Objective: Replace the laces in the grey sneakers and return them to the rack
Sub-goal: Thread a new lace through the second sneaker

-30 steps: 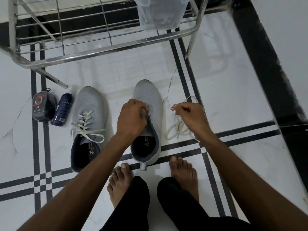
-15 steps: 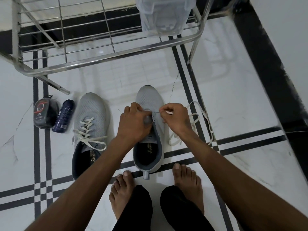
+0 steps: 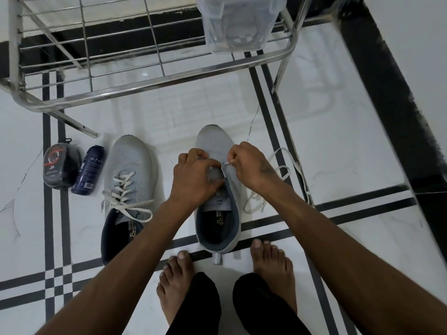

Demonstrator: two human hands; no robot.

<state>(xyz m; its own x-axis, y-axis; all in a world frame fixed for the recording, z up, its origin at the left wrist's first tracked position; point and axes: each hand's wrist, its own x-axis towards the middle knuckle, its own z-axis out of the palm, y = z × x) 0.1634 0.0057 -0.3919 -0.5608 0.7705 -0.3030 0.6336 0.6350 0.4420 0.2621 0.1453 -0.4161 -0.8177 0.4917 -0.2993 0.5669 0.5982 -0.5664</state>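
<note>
Two grey sneakers stand on the white tiled floor. The left sneaker (image 3: 128,180) is laced with a white lace. The right sneaker (image 3: 215,146) has no lace across its tongue. My left hand (image 3: 193,180) grips the right sneaker at its eyelet edge. My right hand (image 3: 251,165) pinches the tip of a white lace (image 3: 290,170) right at that edge. The lace's loose length trails over the floor to the right of the shoe. The metal shoe rack (image 3: 150,81) stands just beyond the shoes.
A round black polish tin (image 3: 60,165) and a dark blue spray can (image 3: 89,170) lie left of the sneakers. A clear plastic box (image 3: 237,22) sits on the rack. My bare feet (image 3: 271,267) are just behind the right sneaker. A black skirting runs along the right.
My right hand has carried the lace tip from beside the shoe to its eyelet edge, where it meets my left hand. The view has tilted slightly.
</note>
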